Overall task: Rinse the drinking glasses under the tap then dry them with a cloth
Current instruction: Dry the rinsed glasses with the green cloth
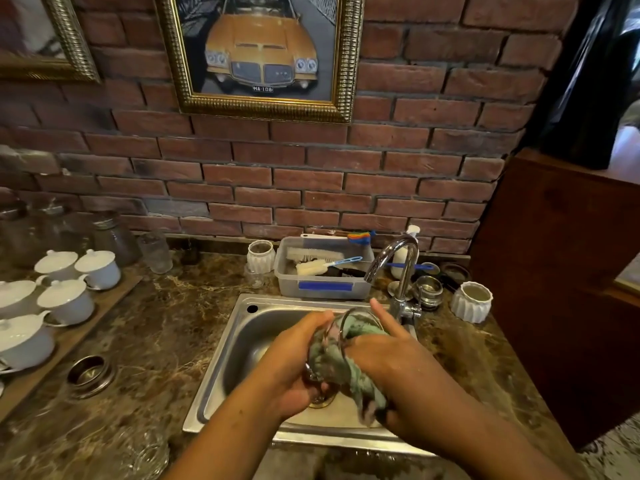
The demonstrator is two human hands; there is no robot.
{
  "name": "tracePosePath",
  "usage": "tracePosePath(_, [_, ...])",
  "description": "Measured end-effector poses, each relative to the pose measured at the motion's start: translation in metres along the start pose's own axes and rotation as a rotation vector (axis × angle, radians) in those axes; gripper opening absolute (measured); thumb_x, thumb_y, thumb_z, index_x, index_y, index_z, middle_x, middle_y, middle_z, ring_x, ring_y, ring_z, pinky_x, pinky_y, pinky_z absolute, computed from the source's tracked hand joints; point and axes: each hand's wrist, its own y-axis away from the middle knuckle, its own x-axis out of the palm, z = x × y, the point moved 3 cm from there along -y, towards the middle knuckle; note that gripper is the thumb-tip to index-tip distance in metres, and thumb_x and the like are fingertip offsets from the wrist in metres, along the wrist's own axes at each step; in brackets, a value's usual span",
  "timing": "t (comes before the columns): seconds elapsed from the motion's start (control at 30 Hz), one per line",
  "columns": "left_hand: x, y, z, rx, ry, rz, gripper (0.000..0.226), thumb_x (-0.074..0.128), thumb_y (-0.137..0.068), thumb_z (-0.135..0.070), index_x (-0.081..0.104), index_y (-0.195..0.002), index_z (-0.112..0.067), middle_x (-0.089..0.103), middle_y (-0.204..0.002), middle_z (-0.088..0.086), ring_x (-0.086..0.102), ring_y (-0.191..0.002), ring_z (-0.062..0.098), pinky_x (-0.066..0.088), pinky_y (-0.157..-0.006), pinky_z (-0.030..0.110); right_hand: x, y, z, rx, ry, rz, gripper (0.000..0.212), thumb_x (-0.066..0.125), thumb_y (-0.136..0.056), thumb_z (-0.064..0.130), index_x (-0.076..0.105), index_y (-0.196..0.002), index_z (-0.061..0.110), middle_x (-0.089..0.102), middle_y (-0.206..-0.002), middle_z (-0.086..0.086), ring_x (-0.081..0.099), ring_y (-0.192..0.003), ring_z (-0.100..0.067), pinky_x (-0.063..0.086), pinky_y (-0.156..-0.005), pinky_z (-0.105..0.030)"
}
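Now, above the sink (239,344), near centre: left hand (294,362) curls round a tilted drinking glass (327,341); right hand (391,358) grips a green cloth (360,386) stuffed into the glass mouth, forefinger straight. Just far-right of them stands the tap (398,258).

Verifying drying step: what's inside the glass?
A green cloth, held by the right hand. How deep it reaches is unclear: the left hand covers the glass.
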Motion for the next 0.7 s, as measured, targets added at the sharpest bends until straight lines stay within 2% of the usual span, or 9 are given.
tracePosePath(0.1, [0.005, 0.0, 0.003, 0.059, 0.015, -0.072, 0.032, 0.063, -0.091, -0.038, 0.079, -0.092, -0.01, 0.077, -0.077, 0.011, 0.071, -0.06, 0.019, 0.051, -0.051, 0.025, 0.0, 0.001, 0.006, 0.029, -0.075, -0.056, 0.027, 0.071, -0.084, 0.022, 0.072, -0.107, 0.037, 0.073, -0.104, 0.019, 0.061, -0.109, 0.007, 0.004, -0.127, -0.044])
tracePosePath(0.17, [0.007, 0.002, -0.005, 0.31, -0.047, -0.17, 0.027, 0.059, -0.094, -0.029, 0.075, -0.079, -0.013, 0.073, -0.066, 0.007, 0.07, -0.055, 0.016, 0.049, -0.042, 0.024, 0.003, -0.002, 0.004, 0.181, -0.312, -0.179, 0.024, 0.073, -0.085, 0.026, 0.072, -0.106, 0.038, 0.073, -0.11, 0.018, 0.052, -0.118, 0.014, 0.007, -0.127, -0.038])
tracePosePath(0.23, [0.01, 0.008, -0.015, 0.698, -0.236, -0.174, 0.028, 0.054, -0.093, -0.029, 0.073, -0.076, -0.017, 0.073, -0.071, 0.004, 0.072, -0.068, 0.017, 0.055, -0.051, 0.026, 0.005, -0.006, 0.006, 0.372, -0.693, -0.197, 0.032, 0.075, -0.083, 0.027, 0.073, -0.115, 0.031, 0.071, -0.124, 0.008, 0.052, -0.128, 0.004, 0.031, -0.121, -0.038])
tracePosePath(0.3, [0.009, 0.015, -0.02, 1.031, -0.493, -0.172, 0.029, 0.049, -0.092, -0.036, 0.073, -0.082, -0.022, 0.072, -0.077, -0.001, 0.07, -0.076, 0.015, 0.057, -0.058, 0.028, 0.012, -0.002, 0.004, 0.476, -1.146, -0.287, 0.034, 0.077, -0.079, 0.016, 0.074, -0.113, 0.021, 0.075, -0.114, -0.004, 0.069, -0.11, -0.014, 0.057, -0.092, -0.032])
tracePosePath(0.37, [0.008, 0.017, -0.022, 1.312, -0.812, -0.152, 0.032, 0.046, -0.095, -0.032, 0.072, -0.089, -0.016, 0.068, -0.082, -0.005, 0.066, -0.078, 0.013, 0.053, -0.062, 0.026, 0.025, 0.003, 0.004, 0.616, -1.706, -0.35, 0.039, 0.081, -0.07, 0.003, 0.075, -0.108, 0.012, 0.076, -0.107, -0.014, 0.074, -0.098, -0.024, 0.06, -0.074, -0.031])
tracePosePath(0.43, [0.009, 0.019, -0.021, 1.455, -1.01, -0.082, 0.031, 0.045, -0.095, -0.027, 0.072, -0.089, -0.011, 0.067, -0.083, -0.002, 0.062, -0.078, 0.009, 0.049, -0.063, 0.024, 0.034, 0.008, 0.007, 0.666, -1.99, -0.359, 0.043, 0.083, -0.062, -0.002, 0.078, -0.103, 0.008, 0.075, -0.109, -0.02, 0.074, -0.098, -0.03, 0.061, -0.075, -0.037])
tracePosePath(0.53, [0.007, 0.015, -0.017, 1.266, -0.866, -0.052, 0.029, 0.045, -0.093, -0.034, 0.069, -0.091, -0.019, 0.065, -0.085, -0.008, 0.063, -0.082, 0.012, 0.051, -0.064, 0.021, 0.03, 0.009, 0.001, 0.623, -1.746, -0.37, 0.036, 0.079, -0.069, 0.004, 0.077, -0.103, 0.016, 0.075, -0.11, -0.016, 0.072, -0.103, -0.028, 0.059, -0.085, -0.037])
tracePosePath(0.6, [0.014, 0.012, -0.009, 0.968, -0.575, -0.087, 0.026, 0.046, -0.094, -0.038, 0.068, -0.089, -0.027, 0.068, -0.087, -0.007, 0.066, -0.082, 0.013, 0.055, -0.062, 0.022, 0.018, 0.008, -0.002, 0.527, -1.256, -0.32, 0.031, 0.076, -0.077, 0.018, 0.075, -0.108, 0.023, 0.075, -0.112, -0.004, 0.069, -0.108, -0.019, 0.056, -0.093, -0.033])
tracePosePath(0.7, [0.02, -0.001, 0.006, 0.357, -0.038, -0.103, 0.026, 0.055, -0.096, -0.027, 0.077, -0.089, -0.017, 0.078, -0.089, 0.012, 0.074, -0.076, 0.023, 0.056, -0.058, 0.032, 0.006, 0.009, -0.007, 0.393, -0.329, -0.103, 0.033, 0.073, -0.084, 0.034, 0.069, -0.116, 0.038, 0.068, -0.123, 0.018, 0.055, -0.122, -0.006, 0.042, -0.111, -0.029])
